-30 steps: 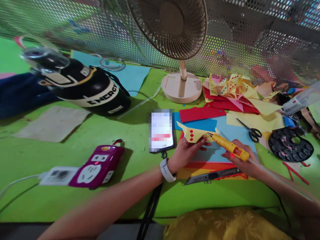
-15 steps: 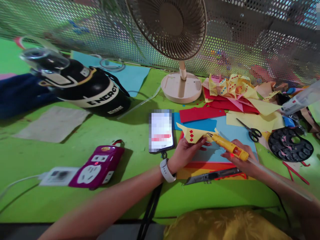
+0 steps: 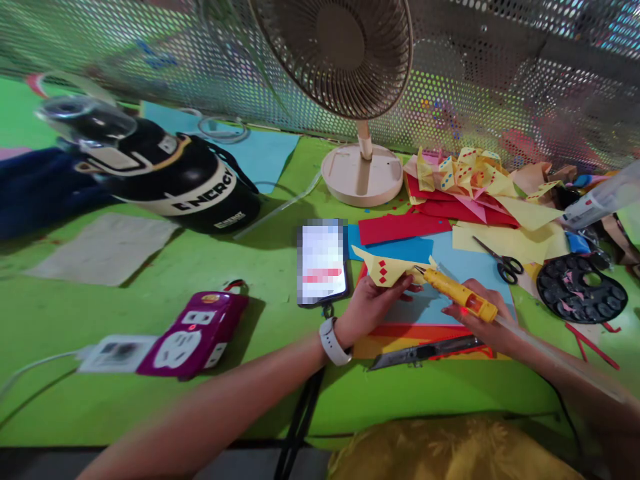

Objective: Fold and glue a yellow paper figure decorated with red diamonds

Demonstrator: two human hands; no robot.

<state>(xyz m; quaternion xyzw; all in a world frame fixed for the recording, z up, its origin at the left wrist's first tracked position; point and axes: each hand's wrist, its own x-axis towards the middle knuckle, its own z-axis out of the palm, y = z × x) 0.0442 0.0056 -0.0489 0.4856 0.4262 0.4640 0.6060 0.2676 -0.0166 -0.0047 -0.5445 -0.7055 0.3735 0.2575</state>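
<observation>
Pinched in my left hand (image 3: 379, 298) is a folded yellow paper piece (image 3: 397, 269) with red diamonds on its side. My right hand (image 3: 483, 303) is closed round a yellow glue gun (image 3: 457, 292), a clear glue stick trailing out of its back. The gun's nozzle meets or nearly meets the paper's right part; whether they touch I cannot tell. Beneath both hands lie a light blue sheet (image 3: 423, 307) and orange sheets. A utility knife (image 3: 425, 351) rests on the orange sheets in front of my hands.
Left of my hands lies a phone (image 3: 323, 263), then a purple power strip (image 3: 195, 333) and a black bottle (image 3: 185, 177). A fan (image 3: 363, 175) stands behind. To the right are scissors (image 3: 500, 261), a black palette (image 3: 580, 290) and a heap of paper pieces (image 3: 470, 173).
</observation>
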